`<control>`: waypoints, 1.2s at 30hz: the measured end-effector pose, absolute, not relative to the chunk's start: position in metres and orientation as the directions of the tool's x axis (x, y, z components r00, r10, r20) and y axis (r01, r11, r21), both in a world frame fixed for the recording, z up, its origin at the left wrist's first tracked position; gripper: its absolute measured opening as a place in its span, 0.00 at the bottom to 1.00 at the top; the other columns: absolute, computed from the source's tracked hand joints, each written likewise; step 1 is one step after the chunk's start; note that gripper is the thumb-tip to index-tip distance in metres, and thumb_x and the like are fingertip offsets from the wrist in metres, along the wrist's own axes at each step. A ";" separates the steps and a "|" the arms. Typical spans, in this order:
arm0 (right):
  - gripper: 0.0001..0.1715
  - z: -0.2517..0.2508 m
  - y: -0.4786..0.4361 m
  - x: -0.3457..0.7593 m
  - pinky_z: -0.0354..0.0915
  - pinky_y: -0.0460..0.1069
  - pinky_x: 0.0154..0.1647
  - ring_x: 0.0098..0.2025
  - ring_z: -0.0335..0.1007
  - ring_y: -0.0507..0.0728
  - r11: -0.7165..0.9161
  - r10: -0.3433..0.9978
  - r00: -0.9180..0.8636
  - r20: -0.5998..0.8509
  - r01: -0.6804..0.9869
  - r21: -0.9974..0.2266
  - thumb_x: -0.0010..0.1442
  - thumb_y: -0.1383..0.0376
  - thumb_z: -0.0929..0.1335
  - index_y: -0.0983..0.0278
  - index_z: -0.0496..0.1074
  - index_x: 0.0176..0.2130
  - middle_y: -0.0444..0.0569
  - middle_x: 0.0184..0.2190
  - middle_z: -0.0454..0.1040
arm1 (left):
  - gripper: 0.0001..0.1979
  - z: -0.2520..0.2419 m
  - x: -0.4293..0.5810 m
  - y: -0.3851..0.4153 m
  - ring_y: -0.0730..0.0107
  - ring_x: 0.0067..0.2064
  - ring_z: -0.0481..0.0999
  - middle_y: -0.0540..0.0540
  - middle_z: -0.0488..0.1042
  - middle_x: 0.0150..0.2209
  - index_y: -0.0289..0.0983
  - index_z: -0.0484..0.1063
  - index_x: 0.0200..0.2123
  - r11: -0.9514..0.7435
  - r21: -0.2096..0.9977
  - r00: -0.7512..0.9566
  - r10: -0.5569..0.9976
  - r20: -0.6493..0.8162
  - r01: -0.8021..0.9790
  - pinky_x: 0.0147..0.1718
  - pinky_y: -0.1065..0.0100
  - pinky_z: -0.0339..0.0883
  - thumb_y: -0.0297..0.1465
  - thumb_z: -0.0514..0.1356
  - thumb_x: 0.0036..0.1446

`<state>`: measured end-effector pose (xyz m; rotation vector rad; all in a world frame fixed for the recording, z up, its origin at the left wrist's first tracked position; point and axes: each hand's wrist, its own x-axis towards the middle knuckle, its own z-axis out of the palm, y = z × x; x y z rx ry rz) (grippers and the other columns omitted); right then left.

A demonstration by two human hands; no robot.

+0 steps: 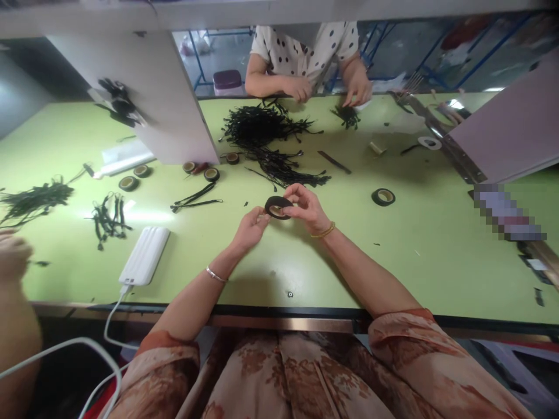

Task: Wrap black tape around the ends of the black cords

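Note:
A roll of black tape (pixel 273 201) with a pale core is held up over the green table, in front of my body. My right hand (pixel 307 208) grips it from the right, thumb and fingers closed around its side. At the roll's left edge, my left hand (pixel 251 228) pinches with thumb and fingertips; whether it has the tape's loose end is too small to tell. Just beyond the hands lies a bundle of black cables (pixel 290 169), joined to a larger heap of black cables (pixel 255 125). Another black tape roll (pixel 383 197) rests to the right.
A white power bank (pixel 145 256) with a cable lies left. Several tape rolls and looped black straps (pixel 196 198) are near the upright panel (pixel 174 116). Across the table (pixel 340 262), a person in a dotted shirt handles small black cables (pixel 348 116). Another person's hand (pixel 14 256) is far left.

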<state>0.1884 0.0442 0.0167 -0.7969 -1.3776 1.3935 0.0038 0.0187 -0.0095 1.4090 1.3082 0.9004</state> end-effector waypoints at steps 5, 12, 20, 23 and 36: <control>0.19 0.022 0.048 0.198 0.64 0.50 0.39 0.33 0.67 0.53 0.347 0.858 -0.423 0.291 0.059 -0.936 0.47 0.57 0.75 0.61 0.69 0.37 0.45 0.32 0.71 | 0.17 -0.003 -0.001 0.020 0.82 0.18 0.44 0.60 0.48 0.19 0.39 0.60 0.33 0.293 0.945 0.266 0.932 -0.247 -0.146 0.19 0.75 0.37 0.44 0.61 0.54; 0.11 0.019 0.050 0.198 0.59 0.53 0.43 0.35 0.64 0.57 0.606 0.738 -0.588 0.331 0.362 -0.708 0.46 0.64 0.71 0.61 0.69 0.34 0.47 0.32 0.74 | 0.16 -0.007 -0.005 0.026 0.83 0.19 0.51 0.58 0.58 0.21 0.40 0.58 0.34 0.336 0.929 0.269 0.919 -0.288 -0.154 0.18 0.77 0.40 0.40 0.62 0.54; 0.17 0.009 0.049 0.191 0.56 0.52 0.39 0.33 0.62 0.57 0.643 0.739 -0.601 0.305 0.493 -0.587 0.47 0.54 0.73 0.61 0.66 0.29 0.47 0.27 0.73 | 0.16 -0.007 -0.002 0.025 0.82 0.19 0.49 0.59 0.54 0.19 0.38 0.60 0.30 0.186 0.982 0.135 0.974 -0.179 -0.042 0.19 0.75 0.42 0.41 0.63 0.53; 0.17 0.008 0.046 0.190 0.58 0.51 0.38 0.33 0.65 0.56 0.514 0.813 -0.526 0.251 0.445 -0.733 0.51 0.53 0.71 0.62 0.67 0.34 0.47 0.31 0.76 | 0.13 -0.008 -0.001 0.023 0.79 0.21 0.54 0.57 0.57 0.20 0.38 0.61 0.29 0.059 0.994 0.102 0.992 -0.067 0.087 0.22 0.73 0.48 0.39 0.61 0.55; 0.25 -0.008 0.051 0.162 0.62 0.46 0.22 0.27 0.73 0.53 -0.353 0.930 -0.211 -0.300 -0.292 -0.889 0.43 0.50 0.77 0.63 0.72 0.35 0.45 0.25 0.76 | 0.12 -0.015 -0.001 0.012 0.71 0.29 0.68 0.48 0.73 0.28 0.38 0.72 0.32 -0.425 0.585 0.336 0.905 0.262 0.690 0.31 0.70 0.55 0.36 0.52 0.62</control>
